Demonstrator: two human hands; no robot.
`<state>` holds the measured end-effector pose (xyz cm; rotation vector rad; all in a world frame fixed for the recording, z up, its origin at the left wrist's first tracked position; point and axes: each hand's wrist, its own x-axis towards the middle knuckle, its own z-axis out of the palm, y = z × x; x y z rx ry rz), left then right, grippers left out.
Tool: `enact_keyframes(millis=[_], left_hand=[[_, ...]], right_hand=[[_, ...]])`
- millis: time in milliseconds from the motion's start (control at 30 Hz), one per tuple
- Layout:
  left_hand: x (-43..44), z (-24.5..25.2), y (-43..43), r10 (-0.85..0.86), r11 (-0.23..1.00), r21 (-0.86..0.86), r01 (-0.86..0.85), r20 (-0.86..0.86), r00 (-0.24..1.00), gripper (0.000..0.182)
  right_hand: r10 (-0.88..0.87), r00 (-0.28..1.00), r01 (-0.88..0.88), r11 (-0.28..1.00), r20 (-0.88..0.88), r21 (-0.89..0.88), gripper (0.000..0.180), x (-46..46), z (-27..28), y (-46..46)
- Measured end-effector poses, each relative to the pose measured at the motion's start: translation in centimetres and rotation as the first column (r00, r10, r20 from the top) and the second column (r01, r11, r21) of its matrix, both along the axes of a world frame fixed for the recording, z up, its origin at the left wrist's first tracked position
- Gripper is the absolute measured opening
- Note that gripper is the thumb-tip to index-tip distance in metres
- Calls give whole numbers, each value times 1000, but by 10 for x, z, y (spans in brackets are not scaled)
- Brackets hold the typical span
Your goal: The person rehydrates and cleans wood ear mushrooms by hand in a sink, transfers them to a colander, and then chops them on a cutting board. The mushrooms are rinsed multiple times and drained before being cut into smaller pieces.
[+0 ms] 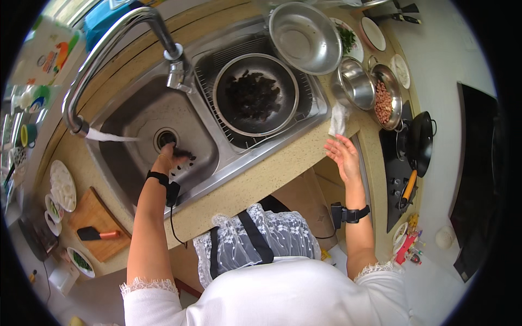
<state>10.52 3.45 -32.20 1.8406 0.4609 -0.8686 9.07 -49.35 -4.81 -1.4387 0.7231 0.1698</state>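
Note:
My left hand [169, 158] reaches down into the left basin of the steel sink [134, 110], close to the drain [166, 136]. Small dark food scraps [188, 160] lie by its fingers; whether it grips any is blurred. Water [110, 135] runs from the curved chrome tap [118, 34] into this basin. In the right basin, a round metal strainer bowl [220, 106] holds dark pieces that look like wood ear fungus [253, 95]. Empty, with fingers spread, my right hand [346, 159] hovers by the counter edge, near a white cloth [338, 119].
A large steel bowl [304, 38], nested smaller bowls [359, 87] and a pan of pinkish diced food [383, 102] stand on the right. Beyond sits a black wok [422, 142] on the hob [393, 195]. A cleaver [96, 234] lies on a wooden board [91, 203] at left.

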Motion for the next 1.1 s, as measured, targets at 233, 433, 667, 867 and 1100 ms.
enact_keyframes(millis=[233, 433, 667, 867, 1100], left_hand=[[12, -16, 6, 609, 730, 25, -683, -477, 633, 50], [-12, 7, 13, 28, 998, 68, 16, -600, 799, 42], [13, 64, 15, 388, 922, 7, -388, -35, 921, 35], [28, 145, 16, 677, 735, -33, -677, 0, 736, 38], [88, 219, -65, 497, 816, -359, -454, 34, 867, 50]], right_hand=[[-310, 948, 314, 947, 71, -64, 45, 32, 6, -71], [-278, 958, 283, 955, -70, 88, 85, 81, 0, -109], [-329, 942, 330, 944, 69, -6, 15, 95, -16, -100], [-136, 856, 304, 913, 498, -272, 34, 62, 24, -44], [219, 648, 74, 935, 730, -346, 61, 68, 60, 115]])
